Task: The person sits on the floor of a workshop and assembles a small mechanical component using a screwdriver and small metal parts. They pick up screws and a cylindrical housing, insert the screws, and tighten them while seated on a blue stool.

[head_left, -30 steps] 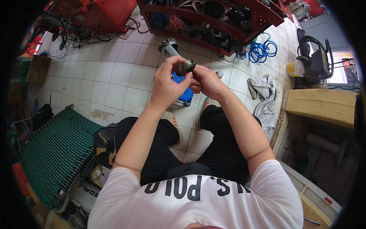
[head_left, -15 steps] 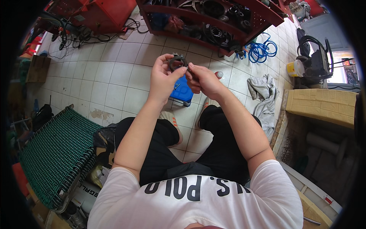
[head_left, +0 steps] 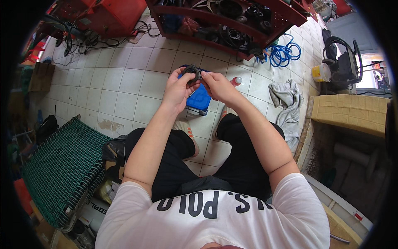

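Note:
A dark, ring-shaped metal part (head_left: pixel 191 70) is held up in front of me, over a blue plastic case (head_left: pixel 198 102) on the floor. My left hand (head_left: pixel 175 91) is closed around its left and near side, the thumb lying across the ring. At the ring's right edge, my right hand (head_left: pixel 219 88) pinches with thumb and forefinger. Whether a small piece sits in that pinch is too small to tell. Part of the case is hidden behind my hands.
Right of the case stands a clear bottle with a reddish cap (head_left: pixel 236 81). A grey cloth (head_left: pixel 286 99) lies farther right, with a coiled blue hose (head_left: pixel 286 54) beyond. A red shelf of parts (head_left: pixel 248 52) stands ahead, a green woven seat (head_left: pixel 62 162) at left.
The ring has turned in my hands, and my left thumb now lies over its opening. My right hand has shifted slightly left, and its fingers have moved along the ring's edge.

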{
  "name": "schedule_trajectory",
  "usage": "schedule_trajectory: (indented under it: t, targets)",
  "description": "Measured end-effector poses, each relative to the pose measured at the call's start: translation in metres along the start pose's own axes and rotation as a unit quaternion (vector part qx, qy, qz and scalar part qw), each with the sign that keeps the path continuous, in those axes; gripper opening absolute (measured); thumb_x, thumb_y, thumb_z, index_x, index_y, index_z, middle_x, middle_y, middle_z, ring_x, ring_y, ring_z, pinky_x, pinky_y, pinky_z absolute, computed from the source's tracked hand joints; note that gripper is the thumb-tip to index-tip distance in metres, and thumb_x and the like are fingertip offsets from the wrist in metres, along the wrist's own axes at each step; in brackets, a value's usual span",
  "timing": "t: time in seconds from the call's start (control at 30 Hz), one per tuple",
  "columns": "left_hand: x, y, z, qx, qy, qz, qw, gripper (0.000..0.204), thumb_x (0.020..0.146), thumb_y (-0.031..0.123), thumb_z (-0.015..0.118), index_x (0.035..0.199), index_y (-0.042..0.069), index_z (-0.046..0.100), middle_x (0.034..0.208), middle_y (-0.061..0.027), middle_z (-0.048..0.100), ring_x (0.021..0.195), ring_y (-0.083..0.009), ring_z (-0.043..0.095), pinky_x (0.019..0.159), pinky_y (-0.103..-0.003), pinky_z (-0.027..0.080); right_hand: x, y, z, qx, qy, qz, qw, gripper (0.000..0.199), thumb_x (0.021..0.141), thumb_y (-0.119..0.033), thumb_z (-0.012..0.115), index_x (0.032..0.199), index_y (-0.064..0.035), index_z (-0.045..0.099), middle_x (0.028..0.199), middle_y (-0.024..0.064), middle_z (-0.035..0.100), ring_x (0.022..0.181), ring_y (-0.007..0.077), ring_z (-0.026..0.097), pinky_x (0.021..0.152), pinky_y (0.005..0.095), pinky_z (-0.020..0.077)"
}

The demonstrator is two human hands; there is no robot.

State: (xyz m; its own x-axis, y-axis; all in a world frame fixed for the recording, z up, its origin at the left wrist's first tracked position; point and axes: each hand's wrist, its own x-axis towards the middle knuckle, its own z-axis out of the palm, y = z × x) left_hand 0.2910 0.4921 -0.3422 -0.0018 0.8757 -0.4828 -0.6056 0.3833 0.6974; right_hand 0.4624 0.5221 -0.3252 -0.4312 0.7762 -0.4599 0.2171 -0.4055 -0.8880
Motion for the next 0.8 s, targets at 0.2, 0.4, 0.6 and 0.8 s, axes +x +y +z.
schedule_trajectory:
  t: [0.2, 0.4, 0.6, 0.8]
  targets:
    - [0.001, 0.0, 0.0, -0.003, 0.008, -0.013, 1.0, 0.035, 0.094, 0.004, 0.064, 0.125, 0.005, 0.049, 0.11, -0.0109, 0.062, 0.092, -0.02, 0.066, 0.082, -0.031, 0.058, 0.003, 0.011, -0.002, -0.259, 0.071, -0.195, 0.943, 0.032, 0.107, -0.029, 0.051, 0.098, 0.0011, 0.056, 0.078, 0.016, 0.065, 0.072, 0.0316, 0.062, 0.068, 0.0419, 0.0496]
    - [0.012, -0.006, -0.013, -0.072, -0.022, -0.056, 0.996, 0.036, 0.093, 0.003, 0.064, 0.124, 0.008, 0.048, 0.109, -0.0115, 0.063, 0.092, -0.0218, 0.066, 0.082, -0.033, 0.058, -0.005, 0.0, 0.001, -0.328, 0.097, -0.197, 0.919, 0.023, 0.101, -0.023, 0.059, 0.099, -0.0006, 0.057, 0.089, 0.0234, 0.069, 0.084, 0.0437, 0.066, 0.072, 0.0452, 0.0511]
    - [0.014, -0.008, -0.016, -0.093, -0.028, -0.071, 0.993, 0.028, 0.093, 0.005, 0.064, 0.119, 0.006, 0.053, 0.108, -0.0113, 0.062, 0.092, -0.0202, 0.066, 0.082, -0.031, 0.059, -0.003, -0.001, -0.004, -0.319, 0.079, -0.206, 0.922, 0.023, 0.095, -0.018, 0.064, 0.109, -0.0008, 0.058, 0.093, 0.0213, 0.07, 0.084, 0.0398, 0.068, 0.073, 0.0445, 0.0521]
    - [0.01, 0.007, -0.017, -0.129, -0.048, -0.104, 0.985, 0.018, 0.093, 0.008, 0.066, 0.109, 0.001, 0.058, 0.101, -0.0111, 0.066, 0.089, -0.0197, 0.068, 0.08, -0.03, 0.06, 0.002, 0.008, -0.017, -0.301, 0.075, -0.314, 0.897, 0.033, 0.089, -0.015, 0.07, 0.118, -0.0009, 0.062, 0.119, 0.0172, 0.065, 0.106, 0.0357, 0.064, 0.086, 0.041, 0.0529]
